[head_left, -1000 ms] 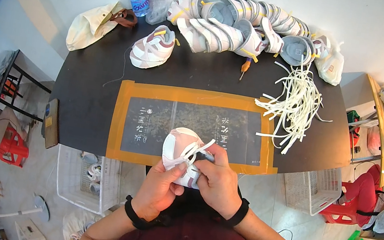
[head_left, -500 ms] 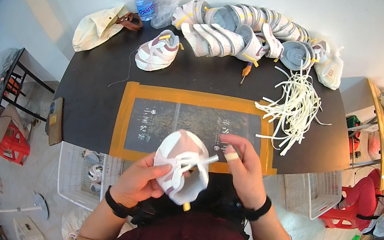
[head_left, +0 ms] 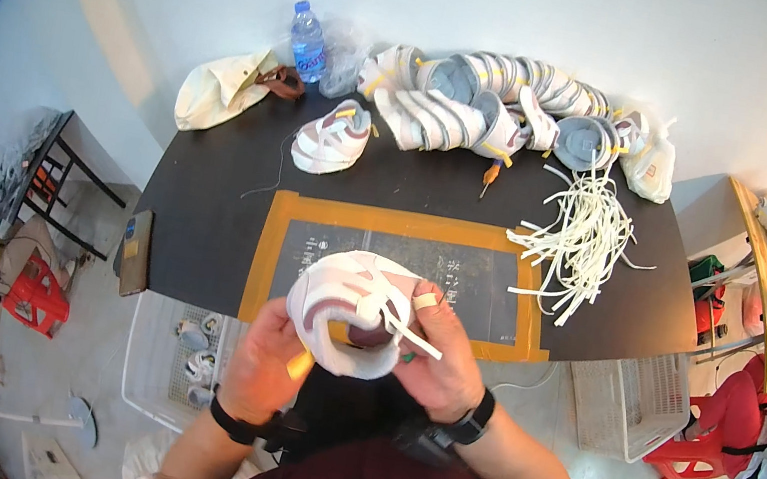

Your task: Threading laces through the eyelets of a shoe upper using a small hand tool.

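Over the table's near edge I hold a white and pale pink shoe upper [head_left: 337, 277] between both hands, its collar opening facing me. My left hand [head_left: 266, 367] is closed on its left side, beside a yellow tab [head_left: 300, 365]. My right hand [head_left: 445, 367] grips the right side near the lacing, a light band wrapped round one finger. A white shoelace [head_left: 416, 338] hangs out across the right fingers. Beyond, a similar upper [head_left: 331, 141] stands on the table. To the right lies a loose bundle of white laces [head_left: 579, 234].
Nested shoe uppers [head_left: 433, 124] line the back, with an orange-handled awl [head_left: 491, 174] before them. Orange tape [head_left: 270, 251] frames a dark sheet. A phone [head_left: 135, 254], bottle [head_left: 308, 49] and cloth bag [head_left: 217, 95] lie left. Crates [head_left: 624, 407] flank me; people sit either side.
My right hand, apart from the shoe upper before, now grips its right side. The upper has turned so its opening faces me more. The whole view has shifted slightly.
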Demonstrator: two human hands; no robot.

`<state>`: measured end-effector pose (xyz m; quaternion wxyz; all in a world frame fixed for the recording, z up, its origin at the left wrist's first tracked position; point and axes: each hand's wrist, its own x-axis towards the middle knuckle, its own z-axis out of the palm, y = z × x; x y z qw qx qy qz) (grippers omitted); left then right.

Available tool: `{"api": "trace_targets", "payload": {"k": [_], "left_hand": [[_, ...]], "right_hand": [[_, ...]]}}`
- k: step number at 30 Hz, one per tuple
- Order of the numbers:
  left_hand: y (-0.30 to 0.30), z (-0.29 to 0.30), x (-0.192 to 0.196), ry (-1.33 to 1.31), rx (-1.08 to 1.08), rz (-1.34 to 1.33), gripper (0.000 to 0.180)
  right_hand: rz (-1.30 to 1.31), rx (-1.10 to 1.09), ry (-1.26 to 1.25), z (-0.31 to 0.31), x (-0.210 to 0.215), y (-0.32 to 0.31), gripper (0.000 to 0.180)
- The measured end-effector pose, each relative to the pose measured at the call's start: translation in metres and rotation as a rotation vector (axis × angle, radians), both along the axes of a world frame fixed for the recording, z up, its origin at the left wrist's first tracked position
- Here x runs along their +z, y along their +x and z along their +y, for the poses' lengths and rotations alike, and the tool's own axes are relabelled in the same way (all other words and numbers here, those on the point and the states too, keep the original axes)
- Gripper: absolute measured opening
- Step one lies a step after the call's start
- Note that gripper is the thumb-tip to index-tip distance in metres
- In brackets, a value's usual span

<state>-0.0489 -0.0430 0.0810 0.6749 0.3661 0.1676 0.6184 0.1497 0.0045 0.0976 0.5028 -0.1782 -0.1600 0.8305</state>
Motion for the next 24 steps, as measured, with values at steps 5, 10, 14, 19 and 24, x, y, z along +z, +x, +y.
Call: {"api": "trace_targets", "payload": {"k": [5,10,14,19,24], "left_hand": [[0.054,-0.008,-0.016,0.107,0.384,0.369,0.055],[0.041,0.006,-0.018,-0.108,0.365,0.122,0.049],[0.008,0.009,-0.017,-0.246,0.076,-0.106,0.047],[0.020,0.002,-0.006,-0.347,-0.017,-0.120,0.064],[0.022,-0.002,-0.010,-0.436,-0.081,-0.059,0.065]], "right_hand": [[0.052,-0.079,-0.019,-0.016,0.007,-0.025,0.026],[-0.612,0.006,0.232,-0.023,-0.007,-0.008,0.027],[-1.195,-0.470,0.691,-0.017,-0.025,0.028,0.013],[-1.093,-0.285,0.994,-0.009,0.015,0.023,0.020],[-1.110,-0.125,0.988,-0.014,0.006,0.011,0.022]]}}
